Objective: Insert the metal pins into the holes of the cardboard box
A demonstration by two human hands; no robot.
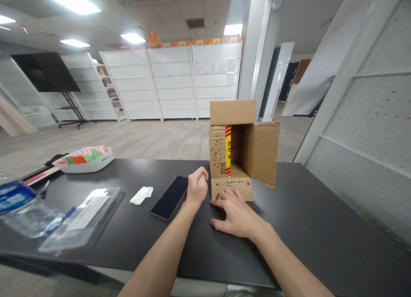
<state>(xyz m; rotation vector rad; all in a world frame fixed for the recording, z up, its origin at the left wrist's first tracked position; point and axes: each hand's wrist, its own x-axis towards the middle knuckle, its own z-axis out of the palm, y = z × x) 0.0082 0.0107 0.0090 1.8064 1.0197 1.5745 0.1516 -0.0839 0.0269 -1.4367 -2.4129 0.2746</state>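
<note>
**Brown Cardboard Box (pixel 245 149), Yellow-and-Red Tape (pixel 227 151), Black Surface (pixel 321 228)**

In front of me the box is plain brown; its tape is yellow with red markings and diagonal red stripes at the ends. Grey dots scatter over the left panel (pixel 215 155), and a dotted row, mostly dark, crosses the front flap (pixel 231 184). My surface is a flat, dull black. I see a dark-screened phone (pixel 170 198), a white tissue (pixel 141 195) and a clear case (pixel 85 222) showing a white sheet (pixel 88 212). To my left, the clear bottle (pixel 35 222) wears a blue label (pixel 14 197) with white lettering, and the white tray (pixel 86 167) shows pink-and-white stripes, green and orange inside. Beyond, I see white shelves (pixel 170 82) and streaky grey-beige flooring (pixel 180 138).
</note>
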